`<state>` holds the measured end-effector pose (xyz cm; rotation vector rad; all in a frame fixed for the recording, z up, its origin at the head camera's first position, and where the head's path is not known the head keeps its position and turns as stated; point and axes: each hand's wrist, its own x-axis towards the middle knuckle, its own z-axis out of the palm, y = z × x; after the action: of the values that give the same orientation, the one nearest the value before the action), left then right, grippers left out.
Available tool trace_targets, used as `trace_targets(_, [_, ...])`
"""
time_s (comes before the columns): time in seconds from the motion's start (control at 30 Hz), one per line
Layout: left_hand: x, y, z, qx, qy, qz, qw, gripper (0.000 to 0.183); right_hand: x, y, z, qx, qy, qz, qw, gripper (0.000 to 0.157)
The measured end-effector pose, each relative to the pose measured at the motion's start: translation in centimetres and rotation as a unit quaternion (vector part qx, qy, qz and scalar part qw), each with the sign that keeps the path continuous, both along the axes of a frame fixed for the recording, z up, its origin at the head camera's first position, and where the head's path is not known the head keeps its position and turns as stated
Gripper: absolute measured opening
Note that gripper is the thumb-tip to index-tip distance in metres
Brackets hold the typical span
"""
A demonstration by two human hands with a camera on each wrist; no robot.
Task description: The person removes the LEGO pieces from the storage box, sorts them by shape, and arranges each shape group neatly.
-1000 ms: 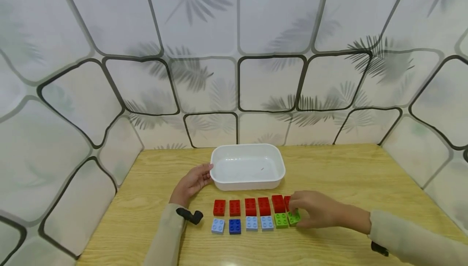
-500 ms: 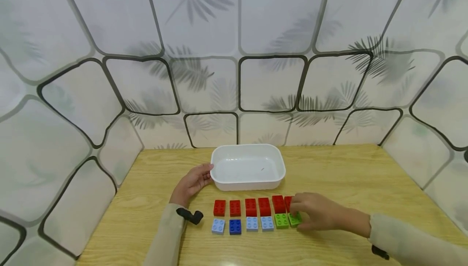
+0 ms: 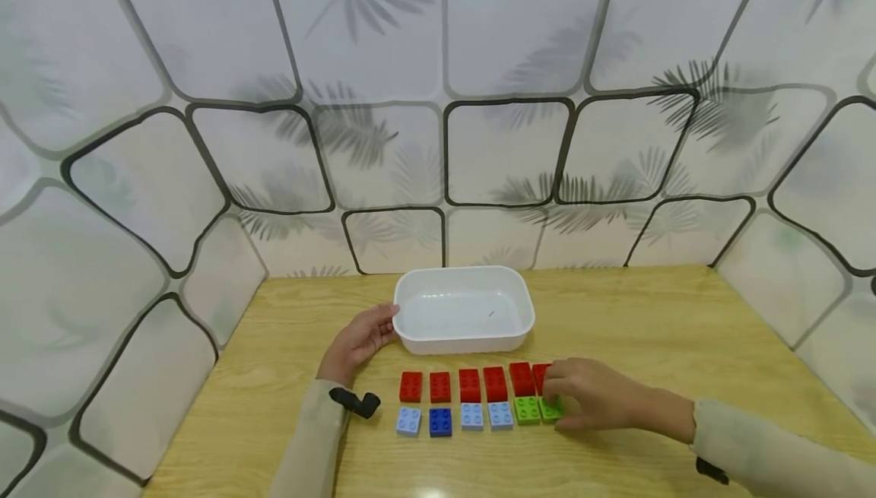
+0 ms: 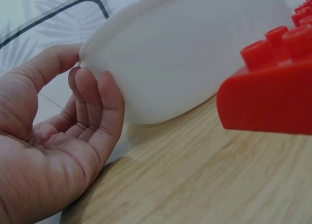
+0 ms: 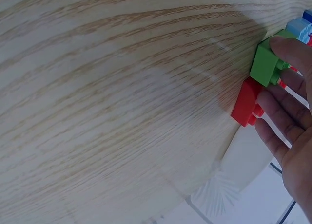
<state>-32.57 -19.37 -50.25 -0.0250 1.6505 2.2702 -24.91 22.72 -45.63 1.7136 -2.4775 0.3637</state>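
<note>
A white plastic tub (image 3: pixel 464 345) stands on the table, and my left hand (image 3: pixel 362 342) pinches its left rim. In the left wrist view the thumb lies at the rim, with curled fingers (image 4: pixel 111 104) against the outer wall. My right hand (image 3: pixel 597 395) pinches the rightmost green toy brick (image 3: pixel 550 411) at the end of the front row. The right wrist view shows the thumb (image 5: pixel 287 48) on the brick's side. Other fingers of that hand reach over the neighbouring red brick (image 5: pixel 245 102), which they partly cover in the head view.
Behind the front row runs a row of red bricks (image 3: pixel 469 385). Light blue bricks (image 3: pixel 471 416), a dark blue brick (image 3: pixel 441 422) and another green brick (image 3: pixel 527 410) share the front row. A patterned cloth wall (image 3: pixel 506 156) rises behind the wooden table (image 3: pixel 650 315).
The right hand and the green brick shift very slightly to the right. The left hand stays on the tub's rim.
</note>
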Motion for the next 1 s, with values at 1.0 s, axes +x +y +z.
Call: trace_targets(1.0, [-0.05,0.05,0.14,0.006,-0.015,0.005,0.9999,0.023,-0.16,-0.42,0.69,-0.010,0.003,0.001,1.000,0.028])
